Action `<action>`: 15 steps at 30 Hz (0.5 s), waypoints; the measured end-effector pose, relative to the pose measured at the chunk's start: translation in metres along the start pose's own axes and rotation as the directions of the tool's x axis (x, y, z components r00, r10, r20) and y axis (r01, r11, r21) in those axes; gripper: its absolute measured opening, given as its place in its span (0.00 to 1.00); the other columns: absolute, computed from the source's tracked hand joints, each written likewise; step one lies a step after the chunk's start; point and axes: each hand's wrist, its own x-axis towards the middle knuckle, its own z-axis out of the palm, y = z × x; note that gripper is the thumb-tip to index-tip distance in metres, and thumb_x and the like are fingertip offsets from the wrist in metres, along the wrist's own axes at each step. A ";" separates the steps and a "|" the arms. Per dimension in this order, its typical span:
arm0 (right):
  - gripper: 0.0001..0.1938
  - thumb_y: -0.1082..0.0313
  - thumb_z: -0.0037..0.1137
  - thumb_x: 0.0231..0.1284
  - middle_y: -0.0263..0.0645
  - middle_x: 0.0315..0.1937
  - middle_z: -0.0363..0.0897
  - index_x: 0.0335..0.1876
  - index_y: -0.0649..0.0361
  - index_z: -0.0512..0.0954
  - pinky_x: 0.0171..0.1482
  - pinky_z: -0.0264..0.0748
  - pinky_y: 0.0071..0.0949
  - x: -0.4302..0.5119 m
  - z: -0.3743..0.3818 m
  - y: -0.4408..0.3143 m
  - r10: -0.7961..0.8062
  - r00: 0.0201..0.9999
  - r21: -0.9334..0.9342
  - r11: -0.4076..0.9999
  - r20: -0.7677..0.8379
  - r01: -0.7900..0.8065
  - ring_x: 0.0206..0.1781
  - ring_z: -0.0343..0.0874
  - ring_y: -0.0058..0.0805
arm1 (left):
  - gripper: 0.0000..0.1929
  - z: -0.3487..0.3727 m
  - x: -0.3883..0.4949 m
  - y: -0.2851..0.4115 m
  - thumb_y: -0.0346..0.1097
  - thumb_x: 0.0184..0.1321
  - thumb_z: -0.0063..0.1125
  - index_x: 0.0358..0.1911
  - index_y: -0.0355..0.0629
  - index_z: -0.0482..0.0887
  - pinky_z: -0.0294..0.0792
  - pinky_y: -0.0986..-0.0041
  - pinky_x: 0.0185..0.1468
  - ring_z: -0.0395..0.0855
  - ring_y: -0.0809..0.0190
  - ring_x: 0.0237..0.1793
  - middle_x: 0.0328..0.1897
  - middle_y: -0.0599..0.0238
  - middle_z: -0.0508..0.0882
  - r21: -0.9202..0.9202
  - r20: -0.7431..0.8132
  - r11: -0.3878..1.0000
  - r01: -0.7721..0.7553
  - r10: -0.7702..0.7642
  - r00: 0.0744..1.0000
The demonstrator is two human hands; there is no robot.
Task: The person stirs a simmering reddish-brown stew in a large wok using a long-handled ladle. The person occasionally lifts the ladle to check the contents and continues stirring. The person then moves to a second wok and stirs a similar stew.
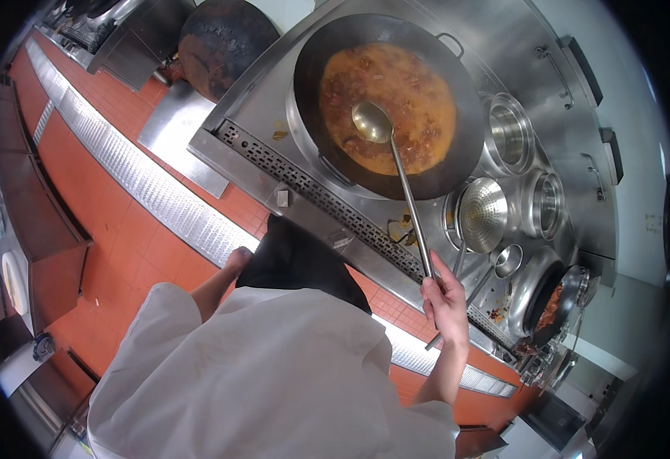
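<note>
My right hand [445, 298] grips the handle of a long metal ladle [372, 122]. The ladle's bowl rests at the surface of an orange-brown stew [389, 86] with chunks in it. That stew fills the lower part of a large black wok [467, 132] set on the steel range. Down at my left side hangs my left hand [239, 259], beside the black apron [300, 258]; its fingers are mostly hidden, so I cannot tell whether it holds anything.
Right of the wok, a perforated skimmer [483, 215] lies over a pot, near a smaller ladle [508, 261] and steel pots [507, 135]. Another wok with reddish food [551, 307] stands farther right. A slotted drain [312, 189] edges the range. Behind me runs a metal floor grate [122, 155].
</note>
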 end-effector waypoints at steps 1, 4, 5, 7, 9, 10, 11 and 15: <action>0.28 0.74 0.53 0.76 0.27 0.25 0.70 0.80 0.52 0.66 0.18 0.58 0.16 -0.006 -0.003 -0.001 0.003 1.000 0.006 1.000 0.010 -0.003 0.17 0.61 0.10 | 0.12 0.001 -0.002 0.000 0.40 0.61 0.57 0.40 0.41 0.88 0.77 0.61 0.54 0.88 0.54 0.45 0.42 0.53 0.90 -0.007 -0.008 1.000 0.019 -0.019 1.000; 0.29 0.74 0.53 0.77 0.25 0.25 0.69 0.80 0.54 0.64 0.19 0.60 0.16 -0.015 -0.011 -0.003 0.025 0.997 0.046 0.999 0.076 -0.028 0.17 0.61 0.10 | 0.12 0.001 -0.008 0.004 0.39 0.61 0.56 0.40 0.40 0.88 0.77 0.61 0.54 0.88 0.54 0.45 0.41 0.53 0.90 -0.018 -0.020 1.000 0.024 -0.024 1.000; 0.29 0.74 0.53 0.77 0.25 0.25 0.68 0.81 0.55 0.63 0.19 0.60 0.16 -0.015 -0.013 -0.003 0.034 0.994 0.063 0.997 0.102 -0.040 0.17 0.61 0.09 | 0.12 0.001 -0.010 0.006 0.39 0.62 0.56 0.40 0.39 0.88 0.77 0.60 0.54 0.87 0.54 0.45 0.41 0.53 0.90 -0.017 -0.016 1.000 0.004 -0.005 1.000; 0.29 0.74 0.54 0.77 0.23 0.25 0.66 0.80 0.56 0.64 0.20 0.58 0.15 -0.013 -0.015 0.001 0.063 0.996 -0.013 0.998 0.067 -0.063 0.18 0.60 0.08 | 0.12 0.001 -0.013 0.010 0.38 0.62 0.55 0.40 0.39 0.88 0.77 0.60 0.54 0.87 0.53 0.45 0.41 0.52 0.90 -0.012 -0.010 1.000 0.002 -0.002 1.000; 0.28 0.75 0.54 0.76 0.23 0.25 0.66 0.79 0.56 0.66 0.20 0.56 0.15 -0.004 -0.011 0.009 0.075 0.996 -0.070 0.995 0.039 -0.072 0.19 0.58 0.07 | 0.13 0.000 -0.015 0.011 0.37 0.62 0.54 0.40 0.38 0.88 0.76 0.59 0.54 0.87 0.53 0.45 0.41 0.51 0.90 0.012 -0.010 0.999 -0.044 0.044 0.999; 0.27 0.74 0.55 0.75 0.22 0.26 0.66 0.78 0.57 0.68 0.24 0.61 0.16 0.001 -0.010 0.013 0.047 0.998 -0.122 0.992 0.034 -0.042 0.22 0.61 0.08 | 0.13 0.000 -0.016 0.011 0.37 0.62 0.53 0.41 0.38 0.89 0.76 0.59 0.54 0.87 0.53 0.45 0.41 0.51 0.90 0.015 -0.011 0.998 -0.056 0.056 0.998; 0.27 0.73 0.56 0.75 0.22 0.27 0.67 0.78 0.57 0.68 0.27 0.63 0.17 0.008 -0.006 0.018 0.015 1.000 -0.179 0.984 0.002 -0.014 0.24 0.62 0.09 | 0.14 0.001 -0.016 0.012 0.37 0.62 0.53 0.41 0.37 0.89 0.76 0.59 0.53 0.87 0.53 0.45 0.41 0.51 0.90 0.020 -0.005 0.998 -0.055 0.055 0.998; 0.29 0.71 0.58 0.74 0.22 0.28 0.68 0.78 0.56 0.68 0.31 0.63 0.17 0.039 0.015 0.041 -0.162 0.986 -0.299 0.943 -0.042 0.143 0.27 0.62 0.11 | 0.15 -0.002 -0.016 0.013 0.39 0.63 0.54 0.42 0.35 0.88 0.76 0.58 0.54 0.88 0.49 0.46 0.43 0.48 0.90 0.045 0.043 0.998 -0.037 0.035 0.998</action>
